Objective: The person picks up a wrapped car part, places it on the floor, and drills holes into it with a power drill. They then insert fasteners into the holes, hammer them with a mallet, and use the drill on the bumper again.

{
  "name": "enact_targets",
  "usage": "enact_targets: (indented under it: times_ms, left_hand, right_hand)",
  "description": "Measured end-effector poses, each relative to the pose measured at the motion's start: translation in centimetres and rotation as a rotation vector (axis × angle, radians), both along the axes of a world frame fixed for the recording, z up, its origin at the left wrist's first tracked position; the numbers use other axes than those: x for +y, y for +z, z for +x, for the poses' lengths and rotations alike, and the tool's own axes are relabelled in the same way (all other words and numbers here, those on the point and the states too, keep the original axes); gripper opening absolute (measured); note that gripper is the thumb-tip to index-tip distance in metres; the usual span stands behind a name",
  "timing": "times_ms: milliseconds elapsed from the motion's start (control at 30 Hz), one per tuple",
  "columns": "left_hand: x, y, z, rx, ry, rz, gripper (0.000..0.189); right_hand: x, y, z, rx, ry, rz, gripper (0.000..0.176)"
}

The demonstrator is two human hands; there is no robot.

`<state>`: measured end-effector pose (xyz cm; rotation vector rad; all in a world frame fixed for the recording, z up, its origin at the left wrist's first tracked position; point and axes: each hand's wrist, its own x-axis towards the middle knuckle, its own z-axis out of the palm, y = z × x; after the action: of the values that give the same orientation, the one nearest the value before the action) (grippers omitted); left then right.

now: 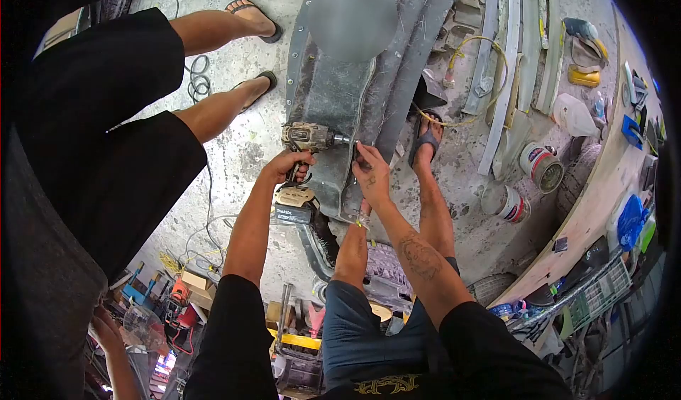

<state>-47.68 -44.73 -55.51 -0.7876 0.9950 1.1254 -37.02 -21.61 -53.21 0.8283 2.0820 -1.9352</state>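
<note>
My left hand (289, 167) is wrapped around the grip of a cordless drill (306, 137), whose battery (294, 205) hangs below. The drill lies sideways over a long dark, scuffed panel (330, 91), its nose pointing right at the panel's raised ridge. My right hand (372, 171) is closed at that ridge, fingertips pinched together close to the tip of the drill. What sits between those fingers is too small to make out. Small round fasteners dot the panel's left edge.
Another person in black shorts (106, 137) stands at the left. Long strips (528, 41), a yellow cord (505, 66) and two buckets (543, 167) lie right of the panel. A cluttered wooden bench (567, 215) curves along the right. Cables (200, 80) and tools cover the lower-left floor.
</note>
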Motion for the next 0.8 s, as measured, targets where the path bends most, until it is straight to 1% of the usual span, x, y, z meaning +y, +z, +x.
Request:
enact_targets:
  times_ms: [67, 200, 267, 367, 400, 533, 600, 633, 667, 700, 767, 800]
  left_hand:
    - [-0.2, -0.2, 0.1, 0.024, -0.020, -0.012, 0.019]
    - [0.2, 1.0, -0.2, 0.006, -0.025, -0.054, 0.021]
    - [0.4, 1.4, -0.4, -0.001, -0.044, -0.005, 0.021]
    - [0.4, 1.5, -0.7, 0.010, -0.064, -0.013, 0.018]
    - [0.3, 1.4, -0.7, 0.052, -0.075, -0.015, 0.018]
    - [0.1, 1.5, -1.1, 0.038, -0.090, -0.032, 0.019]
    - [0.0, 1.8, -1.4, -0.022, -0.063, -0.017, 0.027]
    - [-0.2, 2.0, -1.4, -0.021, -0.063, -0.015, 0.027]
    - [-0.5, 2.2, -1.3, -0.017, -0.041, -0.016, 0.031]
    - [-0.8, 2.5, -1.2, -0.013, -0.020, -0.019, 0.035]
    - [-1.5, 3.2, -0.7, 0.018, -0.005, -0.042, 0.036]
    - [-1.6, 3.7, -0.6, 0.041, 0.050, -0.042, 0.036]
  right_hand:
    - [0.0, 0.1, 0.1, 0.022, -0.004, 0.001, 0.044]
    - [0.0, 0.4, 0.0, 0.010, -0.025, -0.020, 0.044]
    - [0.0, 0.8, -0.2, -0.036, -0.065, -0.046, 0.043]
    - [0.1, -0.1, 0.1, 0.045, -0.019, 0.008, 0.044]
    - [0.1, 0.0, 0.2, 0.047, -0.021, 0.008, 0.044]
    - [0.1, -0.1, 0.1, -0.002, -0.036, -0.023, 0.047]
    - [0.4, 0.0, -0.2, -0.034, -0.041, -0.031, 0.048]
    - [0.6, 0.3, -0.3, -0.039, -0.041, 0.045, 0.051]
    - [0.8, 0.6, -0.5, -0.044, -0.041, 0.122, 0.053]
    - [1.0, 0.3, -0.4, -0.042, -0.042, 0.122, 0.053]
    - [1.1, -0.4, -0.3, -0.001, -0.008, 0.151, 0.048]
    - [1.0, -0.2, -0.6, 0.000, -0.009, 0.147, 0.048]
